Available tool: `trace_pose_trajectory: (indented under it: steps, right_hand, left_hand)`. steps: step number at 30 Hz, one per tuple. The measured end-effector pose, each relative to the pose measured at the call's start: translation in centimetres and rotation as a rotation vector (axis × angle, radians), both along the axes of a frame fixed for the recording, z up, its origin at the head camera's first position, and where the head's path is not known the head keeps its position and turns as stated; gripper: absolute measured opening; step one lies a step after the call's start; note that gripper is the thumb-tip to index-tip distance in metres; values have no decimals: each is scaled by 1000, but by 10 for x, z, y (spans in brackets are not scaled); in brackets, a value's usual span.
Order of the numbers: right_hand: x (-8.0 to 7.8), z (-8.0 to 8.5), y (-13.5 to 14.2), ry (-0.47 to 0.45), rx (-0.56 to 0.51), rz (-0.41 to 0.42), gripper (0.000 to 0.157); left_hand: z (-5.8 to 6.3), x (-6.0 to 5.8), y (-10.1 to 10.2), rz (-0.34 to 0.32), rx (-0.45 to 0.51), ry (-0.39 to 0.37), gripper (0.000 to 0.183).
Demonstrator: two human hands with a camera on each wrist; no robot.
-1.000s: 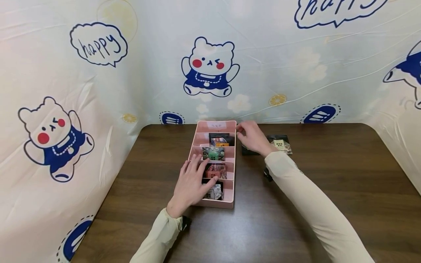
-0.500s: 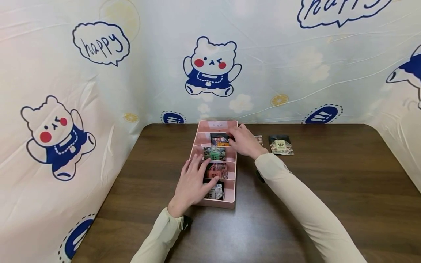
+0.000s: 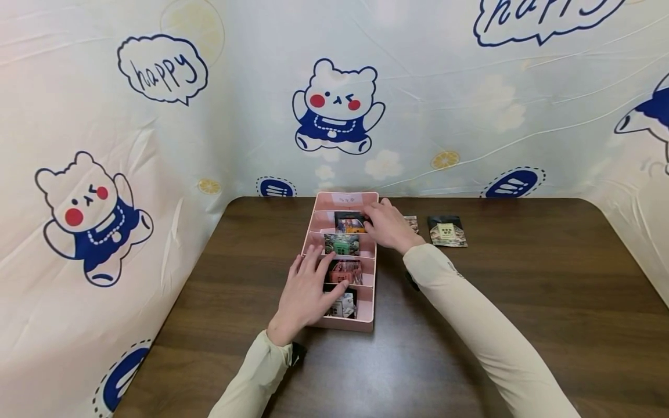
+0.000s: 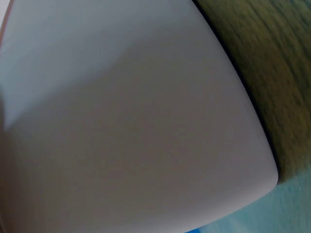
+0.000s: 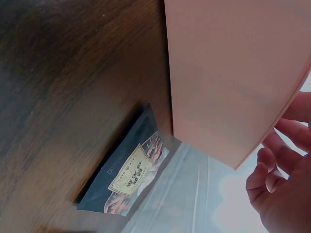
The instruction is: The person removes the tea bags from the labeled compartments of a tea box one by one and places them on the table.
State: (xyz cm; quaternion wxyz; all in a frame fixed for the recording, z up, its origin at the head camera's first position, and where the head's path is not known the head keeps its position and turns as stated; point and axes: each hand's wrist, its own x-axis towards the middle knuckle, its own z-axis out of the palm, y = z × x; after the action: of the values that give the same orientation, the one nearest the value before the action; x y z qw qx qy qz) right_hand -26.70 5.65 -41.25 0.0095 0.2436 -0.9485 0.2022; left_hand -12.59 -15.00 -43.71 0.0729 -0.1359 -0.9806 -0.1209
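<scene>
Cloth (image 3: 418,104) backs the brown table (image 3: 230,255), left hand (image 3: 305,293) spread over pink box (image 3: 367,299), right hand (image 3: 391,225) at its right rim, grip unclear!

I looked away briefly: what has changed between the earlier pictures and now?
The right hand moved left, from beside the far right corner of the pink divided box to over its right rim, at the second compartment from the far end. Whether it took hold of or let go of anything is hidden. The left hand, the box and the rightmost sachet stayed put.
</scene>
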Motion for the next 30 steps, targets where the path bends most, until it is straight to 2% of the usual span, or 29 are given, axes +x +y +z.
trace_pose_trajectory:
  steps: [6, 15, 30]
  right_hand:
    - [1, -1, -1, -8, 15, 2, 26]
    - [1, 1, 0, -16, 33, 27, 24]
    - [-1, 1, 2, -120, -16, 28, 20]
  left_hand:
    - [-1, 0, 1, -5, 5, 23, 70]
    - [0, -1, 0, 3, -6, -10, 71]
    - [0, 0, 1, 7, -3, -5, 70]
